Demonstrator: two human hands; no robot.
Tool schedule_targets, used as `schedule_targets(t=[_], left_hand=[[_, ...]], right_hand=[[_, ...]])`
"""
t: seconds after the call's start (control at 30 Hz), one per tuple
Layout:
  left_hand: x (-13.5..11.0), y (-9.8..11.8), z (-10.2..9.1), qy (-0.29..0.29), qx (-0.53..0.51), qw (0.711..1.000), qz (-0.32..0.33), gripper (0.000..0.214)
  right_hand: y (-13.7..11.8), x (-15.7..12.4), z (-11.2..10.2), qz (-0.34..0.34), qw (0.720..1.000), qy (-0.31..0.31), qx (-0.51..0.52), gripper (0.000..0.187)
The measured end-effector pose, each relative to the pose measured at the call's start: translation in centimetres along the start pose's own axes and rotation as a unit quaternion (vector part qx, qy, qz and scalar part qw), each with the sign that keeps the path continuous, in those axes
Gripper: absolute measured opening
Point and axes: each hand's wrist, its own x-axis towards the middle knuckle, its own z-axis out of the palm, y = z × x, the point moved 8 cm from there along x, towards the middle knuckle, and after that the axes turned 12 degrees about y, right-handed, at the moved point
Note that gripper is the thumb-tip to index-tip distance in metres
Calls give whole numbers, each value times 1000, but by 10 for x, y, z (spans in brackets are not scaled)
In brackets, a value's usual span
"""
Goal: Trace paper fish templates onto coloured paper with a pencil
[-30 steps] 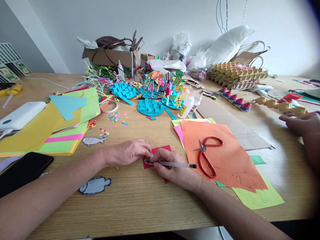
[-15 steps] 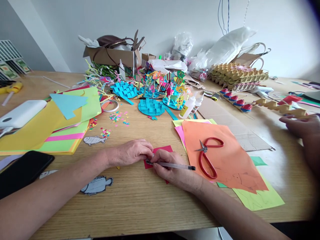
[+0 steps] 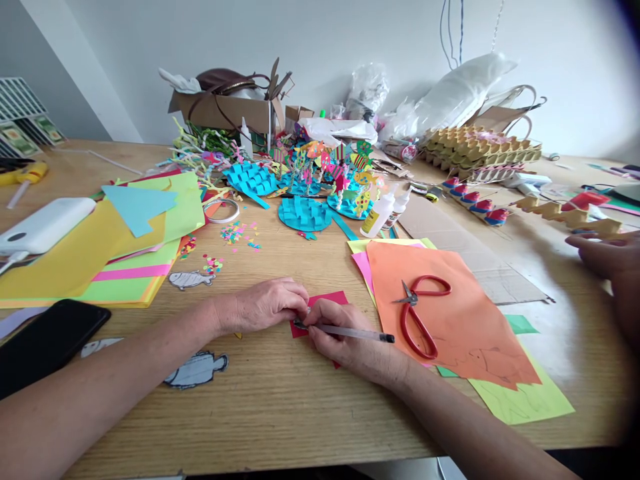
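My left hand (image 3: 267,303) rests curled on the table, its fingertips pressing down a small red paper piece (image 3: 325,300). My right hand (image 3: 345,337) lies over the same red paper and grips a clear pen (image 3: 350,331), whose tip sits at the paper near my left fingertips. Most of the red paper is hidden under both hands. Red-handled scissors (image 3: 419,312) lie on an orange sheet (image 3: 450,313) just right of my right hand.
Stacked coloured sheets (image 3: 100,253), a white power bank (image 3: 43,227) and a black phone (image 3: 45,340) lie left. Grey paper fish cut-outs (image 3: 197,370) are near. Blue paper craft models (image 3: 305,213), glue bottles (image 3: 377,213), egg trays (image 3: 480,147) stand behind. Another person's hand (image 3: 607,257) works at right.
Both hands stay on the red paper with only slight shifts. The other person's hand at right has moved a little.
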Motion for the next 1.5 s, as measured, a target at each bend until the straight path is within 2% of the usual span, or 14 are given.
schedule_targets(t=[1.5], left_hand=[[0,0,0,-7,-3,1000,-10,22]], right_hand=[[-2,-1,1,-34,999,-3,4,13]])
